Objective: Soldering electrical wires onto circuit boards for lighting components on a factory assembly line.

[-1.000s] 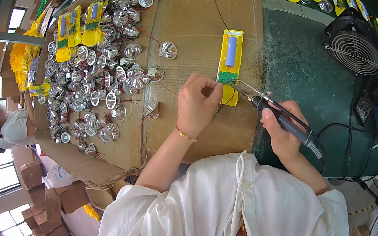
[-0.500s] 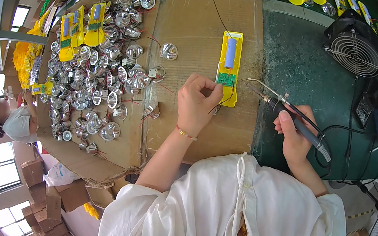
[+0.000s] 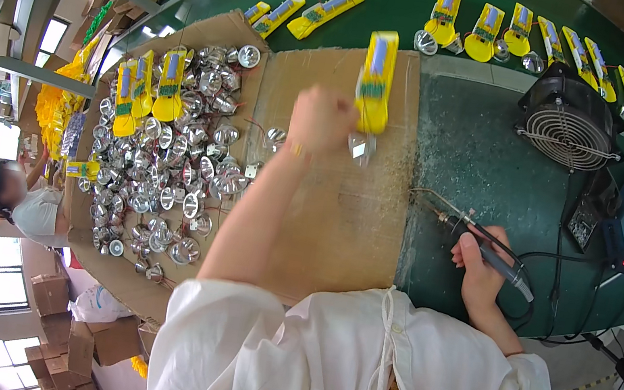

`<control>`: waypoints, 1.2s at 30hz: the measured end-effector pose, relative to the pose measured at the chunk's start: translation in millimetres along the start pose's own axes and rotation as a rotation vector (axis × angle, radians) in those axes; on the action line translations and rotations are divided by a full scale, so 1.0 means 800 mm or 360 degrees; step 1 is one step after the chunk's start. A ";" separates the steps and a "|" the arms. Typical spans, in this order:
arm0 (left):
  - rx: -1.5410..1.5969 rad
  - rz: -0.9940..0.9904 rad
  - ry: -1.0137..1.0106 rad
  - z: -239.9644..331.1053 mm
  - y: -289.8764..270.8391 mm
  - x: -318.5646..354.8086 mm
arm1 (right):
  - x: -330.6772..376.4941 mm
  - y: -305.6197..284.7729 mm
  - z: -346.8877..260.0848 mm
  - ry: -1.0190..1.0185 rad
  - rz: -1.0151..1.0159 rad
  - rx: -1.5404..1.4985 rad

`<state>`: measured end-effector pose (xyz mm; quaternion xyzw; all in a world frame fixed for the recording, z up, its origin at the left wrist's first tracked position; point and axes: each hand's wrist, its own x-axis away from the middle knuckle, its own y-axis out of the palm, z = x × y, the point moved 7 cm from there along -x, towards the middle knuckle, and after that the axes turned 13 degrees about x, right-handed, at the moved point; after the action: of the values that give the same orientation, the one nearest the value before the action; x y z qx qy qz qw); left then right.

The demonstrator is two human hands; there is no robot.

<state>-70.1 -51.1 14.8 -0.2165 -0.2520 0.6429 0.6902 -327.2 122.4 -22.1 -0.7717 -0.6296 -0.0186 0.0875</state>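
Head view: left hand (image 3: 322, 119) fingers grip yellow assembly (image 3: 376, 83) beside them.

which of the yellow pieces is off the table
The yellow piece gripped in the left hand, raised over the cardboard; all others lie flat.

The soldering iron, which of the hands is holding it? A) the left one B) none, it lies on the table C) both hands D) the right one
D: the right hand grips the soldering iron over the green table, while the left hand is up by the yellow part.
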 end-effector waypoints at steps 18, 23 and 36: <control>-0.1124 -0.0044 0.0126 0.013 -0.047 -0.091 | -0.013 0.003 0.011 0.0096 -0.0049 -0.0143; -0.0952 -0.0082 0.0155 0.038 0.010 0.099 | -0.011 -0.003 0.006 0.0080 0.0010 -0.0053; -0.0273 0.1062 0.0536 -0.087 -0.132 0.110 | 0.019 0.017 -0.019 -0.0213 -0.0091 -0.0004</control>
<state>59.9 30.3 32.5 -0.4462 -0.1035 0.7642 0.4541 -309.4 131.9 -6.8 -0.7531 -0.6558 0.0299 0.0437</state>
